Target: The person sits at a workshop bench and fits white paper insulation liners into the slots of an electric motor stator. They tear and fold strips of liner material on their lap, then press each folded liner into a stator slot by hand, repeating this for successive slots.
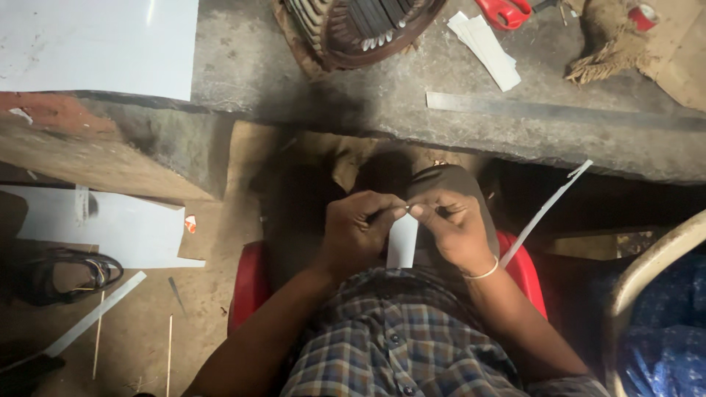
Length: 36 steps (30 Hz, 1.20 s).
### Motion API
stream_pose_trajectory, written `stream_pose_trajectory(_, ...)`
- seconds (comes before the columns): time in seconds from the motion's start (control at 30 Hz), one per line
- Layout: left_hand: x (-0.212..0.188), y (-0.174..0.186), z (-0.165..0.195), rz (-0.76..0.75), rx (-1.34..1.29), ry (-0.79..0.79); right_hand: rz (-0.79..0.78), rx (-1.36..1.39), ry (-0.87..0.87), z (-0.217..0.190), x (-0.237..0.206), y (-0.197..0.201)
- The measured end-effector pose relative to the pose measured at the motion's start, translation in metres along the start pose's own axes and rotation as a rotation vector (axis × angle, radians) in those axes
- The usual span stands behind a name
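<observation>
2 hands meet over the lap, at mid-frame. The left hand [358, 229] is curled, thumb and forefinger pressed together on the upper left corner of a small white paper strip [402, 242]. The right hand [452, 228], with a pale bangle at the wrist, is likewise pinched on the upper right corner. Both sets of fingertips touch or nearly touch each other at the strip's top edge; neither hand is nearer than the other.

The strip hangs down from the pinch, its long axis running vertically in the view, toward the checked shirt [397, 345]. Its lower end lies free between the wrists. Whether the top edge is folded cannot be told.

Outward: the person sits on a red stool [250, 283]. A long thin white offcut [548, 207] slants just right of the right hand, apart from it. On the desk [294, 73] above, well apart from the hands, lie a motor stator [353, 26], a stack of white strips [485, 48], a metal ruler [529, 110] and red-handled scissors [504, 11]. A large white sheet [95, 44] lies at upper left.
</observation>
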<state>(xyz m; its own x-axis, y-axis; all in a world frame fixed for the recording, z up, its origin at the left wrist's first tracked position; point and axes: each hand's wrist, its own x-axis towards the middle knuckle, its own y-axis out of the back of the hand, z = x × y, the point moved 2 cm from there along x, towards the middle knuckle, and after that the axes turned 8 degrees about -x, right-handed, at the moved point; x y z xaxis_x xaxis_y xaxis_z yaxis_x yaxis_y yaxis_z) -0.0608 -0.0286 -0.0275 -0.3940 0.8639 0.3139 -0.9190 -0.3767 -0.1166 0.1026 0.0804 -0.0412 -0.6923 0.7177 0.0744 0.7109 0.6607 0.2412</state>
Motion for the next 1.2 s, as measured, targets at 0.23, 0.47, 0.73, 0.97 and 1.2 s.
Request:
stream_pose_trajectory(0.23,0.002,0.003,-0.003,0.051,-0.055,0.088,0.126,-0.123,0.111,-0.011,-0.003,-0.013)
stream_pose_trajectory(0.47,0.000,0.005,-0.011,0.011,-0.148,-0.021,0.218,-0.459,0.317,-0.023,-0.008,-0.014)
stream_pose_trajectory(0.73,0.002,0.006,-0.024,-0.053,-0.446,0.416,-0.060,0.184,-0.023,0.009,0.002,-0.008)
stream_pose_trajectory(0.97,0.000,0.004,-0.035,-0.046,-0.472,0.465,-0.112,0.379,-0.102,0.026,0.003,-0.010)
stream_pose_trajectory(1.2,0.005,-0.004,-0.017,0.068,0.169,0.008,-0.037,0.257,-0.083,0.033,0.006,-0.006)
